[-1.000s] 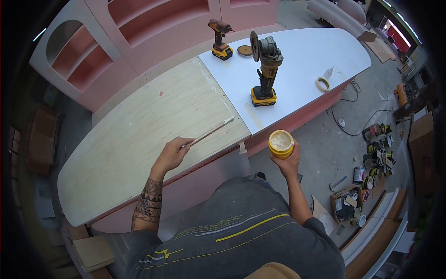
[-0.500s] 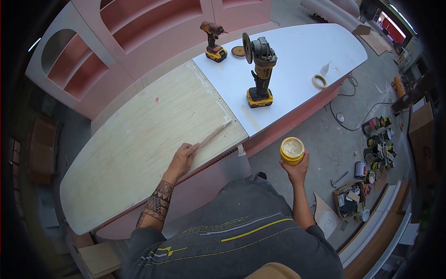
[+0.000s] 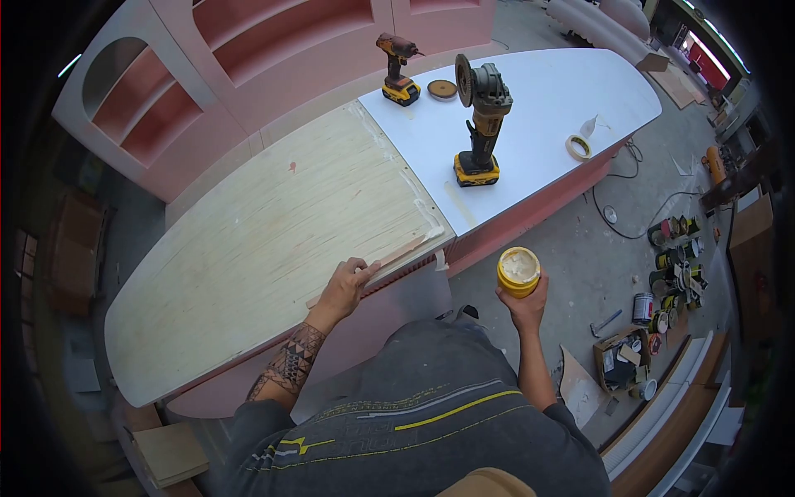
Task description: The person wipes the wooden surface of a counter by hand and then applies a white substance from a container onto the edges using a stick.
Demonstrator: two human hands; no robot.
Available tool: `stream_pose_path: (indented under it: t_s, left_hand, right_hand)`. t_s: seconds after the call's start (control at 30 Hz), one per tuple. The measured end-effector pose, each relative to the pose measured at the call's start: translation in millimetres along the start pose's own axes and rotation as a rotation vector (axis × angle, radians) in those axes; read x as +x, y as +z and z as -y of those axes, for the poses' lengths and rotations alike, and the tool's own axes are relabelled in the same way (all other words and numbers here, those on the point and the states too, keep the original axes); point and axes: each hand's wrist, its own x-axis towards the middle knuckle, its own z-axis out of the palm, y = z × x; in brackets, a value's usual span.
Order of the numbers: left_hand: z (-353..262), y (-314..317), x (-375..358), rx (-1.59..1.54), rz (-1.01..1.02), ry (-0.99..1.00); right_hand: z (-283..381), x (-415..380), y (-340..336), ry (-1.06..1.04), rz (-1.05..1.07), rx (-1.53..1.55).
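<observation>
My left hand is closed around a thin wooden stick, whose far end lies at a smear of white filler near the corner of the bare plywood top. The stick runs nearly along the front edge of the plywood. In my right hand is an open yellow tub, held upright beside the counter, with pale filler paste inside. More white filler marks the plywood along its seam with the white panel.
On the white panel stand an angle grinder and a cordless impact driver, with a round disc and a masking tape roll. Pink shelving rises behind. Paint cans, a hammer and a cardboard box lie on the floor.
My left hand has moved right with the stick, which now lies closer to the plywood's front edge, its tip nearer the corner. My right hand still holds the tub. The view has shifted slightly.
</observation>
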Motion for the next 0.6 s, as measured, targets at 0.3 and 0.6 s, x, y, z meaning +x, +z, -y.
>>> stream_pose_path:
  t_s: [0.3, 0.6]
  left_hand:
    - [7.0, -16.1, -16.0, -0.085, 0.002, -0.026]
    - [7.5, -6.5, 20.8, -0.123, 0.007, -0.018]
  right_hand:
    - [5.7, -19.2, 13.4, -0.015, 0.031, 0.025]
    - [16.5, -29.0, 8.1, -0.047, 0.061, -0.007]
